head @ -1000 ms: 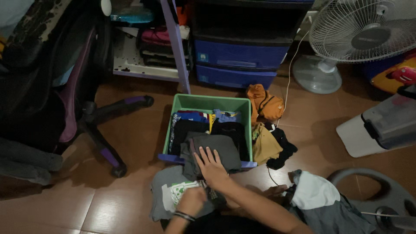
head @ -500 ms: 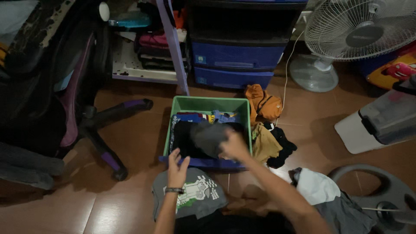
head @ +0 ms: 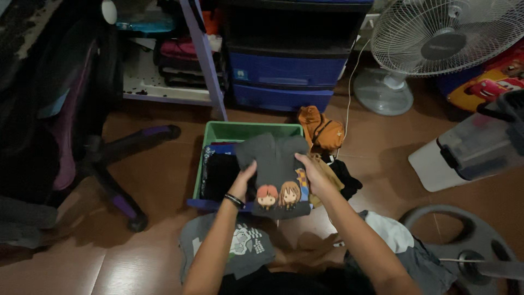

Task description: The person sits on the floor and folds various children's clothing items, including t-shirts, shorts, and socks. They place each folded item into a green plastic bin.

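Brown tiled floor (head: 153,180) carries everything. Green bin (head: 248,131) sits on it under the fingers (head: 248,173); orange bag (head: 322,128) just beyond the right-hand fingers, dark clothes (head: 344,183) beside them. Grey printed shirt (head: 240,251) lies flat nearer than the fingers. Fan base (head: 382,98) far right, chair legs (head: 117,186) left, blue drawers (head: 284,82) beyond the bin.

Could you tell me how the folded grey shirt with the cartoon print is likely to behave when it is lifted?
The grey shirt is probably floppy: both hands, left hand and right hand, support its sides. It looks light, since it is thin cloth. Its fold may well slip open if gripped at one edge.
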